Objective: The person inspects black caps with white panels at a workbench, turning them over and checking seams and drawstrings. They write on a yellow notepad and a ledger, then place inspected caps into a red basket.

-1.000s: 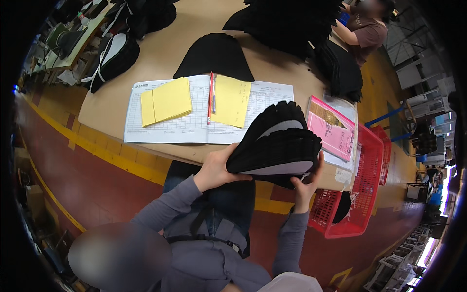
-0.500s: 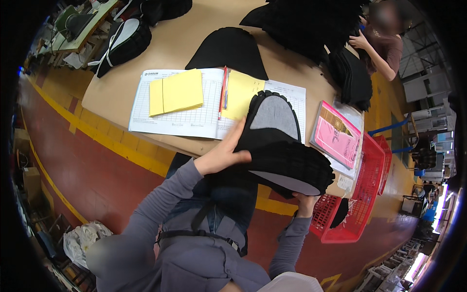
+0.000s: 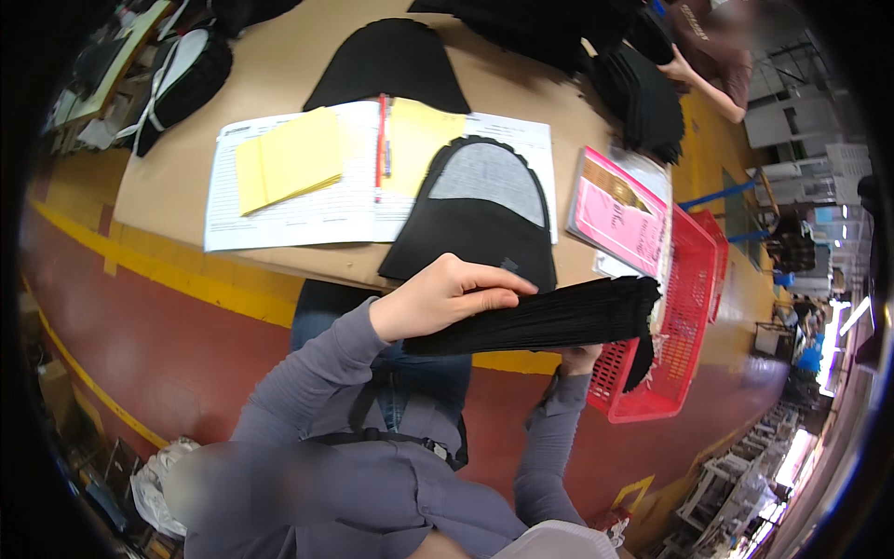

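A thick stack of black fabric pieces [image 3: 573,317] is held up in front of me at the table's near edge, its layered edges facing up. My left hand [image 3: 452,293] is closed at the stack's left end, thumb and fingers along the layers. My right hand [image 3: 579,359] grips the right end from below, its fingers mostly hidden. Just beyond, black pieces with a rounded grey patch [image 3: 489,179] on top lie over the open notebook's right part. How many lie there I cannot tell.
On the table [image 3: 158,196] are the open notebook [image 3: 298,233], yellow cards [image 3: 289,160], a red pen [image 3: 380,154], a pink booklet [image 3: 619,210] and a black fabric piece [image 3: 391,65]. A red basket [image 3: 684,317] stands at right. A co-worker's hand [image 3: 678,67] touches black stacks [image 3: 643,102].
The held stack has turned from showing its grey-patched face to edge up. My left hand has left the patched pieces, which now lie flatter on the table. The view has shifted.
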### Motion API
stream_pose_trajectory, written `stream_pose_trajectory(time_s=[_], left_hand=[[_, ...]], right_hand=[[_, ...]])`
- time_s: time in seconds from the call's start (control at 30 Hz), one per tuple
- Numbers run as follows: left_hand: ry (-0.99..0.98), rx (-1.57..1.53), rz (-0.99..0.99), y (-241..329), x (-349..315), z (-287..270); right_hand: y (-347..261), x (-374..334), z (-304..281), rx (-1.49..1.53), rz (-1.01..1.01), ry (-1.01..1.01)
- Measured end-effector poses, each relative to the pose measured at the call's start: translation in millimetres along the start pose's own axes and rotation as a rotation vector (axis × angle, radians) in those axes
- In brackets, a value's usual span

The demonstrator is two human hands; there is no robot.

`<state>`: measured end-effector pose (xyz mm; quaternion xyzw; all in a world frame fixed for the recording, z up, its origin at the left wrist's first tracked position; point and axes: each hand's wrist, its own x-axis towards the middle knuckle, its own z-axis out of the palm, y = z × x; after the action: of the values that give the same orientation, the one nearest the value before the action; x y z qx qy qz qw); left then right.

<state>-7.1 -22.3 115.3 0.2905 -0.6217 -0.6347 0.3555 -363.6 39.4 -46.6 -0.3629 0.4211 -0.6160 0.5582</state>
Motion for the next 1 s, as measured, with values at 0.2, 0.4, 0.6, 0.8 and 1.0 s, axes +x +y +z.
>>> stream_pose_trajectory(time_s=[0.2, 0.4, 0.6, 0.8, 1.0], left_hand=[[-0.022, 0.186, 0.106, 11, 28, 30], [0.012, -0.006, 0.091, 11, 42, 47], [-0.041, -0.082, -0.045, 21, 45, 50], [-0.008, -0.217, -0.107, 17, 51, 54], [0.073, 0.104, -0.09, 34, 49, 55]], right_hand=[[12, 5, -15, 0.299, -0.04, -0.042], [13, 3, -9, 0.273, -0.076, 0.015], [11, 5, 4, 0.36, -0.096, -0.027], [12, 9, 8, 0.4, -0.112, -0.047], [11, 9, 10, 0.437, -0.132, -0.063]])
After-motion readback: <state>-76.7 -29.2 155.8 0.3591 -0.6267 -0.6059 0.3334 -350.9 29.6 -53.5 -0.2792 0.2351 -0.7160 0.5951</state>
